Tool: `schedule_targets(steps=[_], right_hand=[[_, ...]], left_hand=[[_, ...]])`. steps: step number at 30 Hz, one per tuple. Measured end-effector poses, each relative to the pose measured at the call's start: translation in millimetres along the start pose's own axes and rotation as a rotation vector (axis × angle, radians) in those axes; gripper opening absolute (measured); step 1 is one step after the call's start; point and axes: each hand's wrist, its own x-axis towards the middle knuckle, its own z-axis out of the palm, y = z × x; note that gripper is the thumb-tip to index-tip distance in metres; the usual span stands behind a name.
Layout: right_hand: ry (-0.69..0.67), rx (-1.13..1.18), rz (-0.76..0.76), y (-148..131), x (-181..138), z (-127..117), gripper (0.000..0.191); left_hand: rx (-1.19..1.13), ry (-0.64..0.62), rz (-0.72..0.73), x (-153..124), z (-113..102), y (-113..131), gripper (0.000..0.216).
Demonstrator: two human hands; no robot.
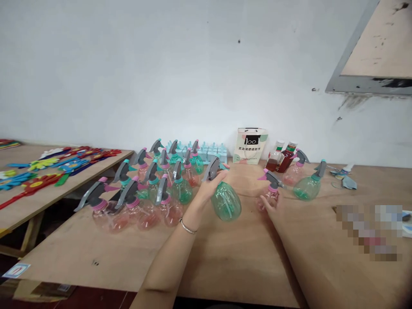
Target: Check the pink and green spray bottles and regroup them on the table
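My left hand (212, 185) is wrapped round the neck of a green spray bottle (227, 202), which tilts above the middle of the table. On the right, my right hand (272, 202) grips the body of a pink spray bottle (262, 203) with a grey trigger head. Left of my left hand, several pink and green spray bottles stand close together, a pink one (111, 218) at the near left corner and a green one (182, 190) nearest my wrist. Beyond my right hand stand another green spray bottle (307, 188) and a pink spray bottle (292, 174).
Against the wall stand a light blue rack (217, 153), a paper bag (249, 148) and two sauce bottles (282, 159). A small bottle and a cloth (349, 183) lie at the right. Colourful hand-shaped clappers (41, 182) cover another table at the left.
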Motion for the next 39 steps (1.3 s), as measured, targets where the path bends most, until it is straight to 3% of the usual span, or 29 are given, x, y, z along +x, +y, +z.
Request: schedule_targets(steps=[4, 10, 16, 22, 28, 35, 39], right_hand=[[-0.034, -0.013, 0.014, -8, -6, 6, 0.081], [-0.036, -0.020, 0.015, -13, -6, 2, 0.076], [-0.055, -0.005, -0.002, -15, -6, 2, 0.077], [-0.028, -0.025, -0.050, -14, -6, 2, 0.078], [-0.023, -0.045, -0.066, -12, -5, 2, 0.081], [-0.017, -0.045, -0.086, -17, -5, 1, 0.080], [-0.007, -0.026, -0.035, -9, -5, 4, 0.085]], left_hand=[[-0.097, 0.084, -0.032, -1, 1, -2, 0.025], [-0.169, -0.262, -0.064, -7, 1, 8, 0.023], [-0.199, -0.060, -0.080, -12, 7, 8, 0.024], [-0.249, -0.249, -0.078, -15, 8, 20, 0.021], [-0.269, -0.046, -0.189, -16, 9, 11, 0.023], [-0.186, -0.213, -0.070, -11, 10, 12, 0.018], [-0.109, 0.010, -0.070, -11, 13, 3, 0.021]])
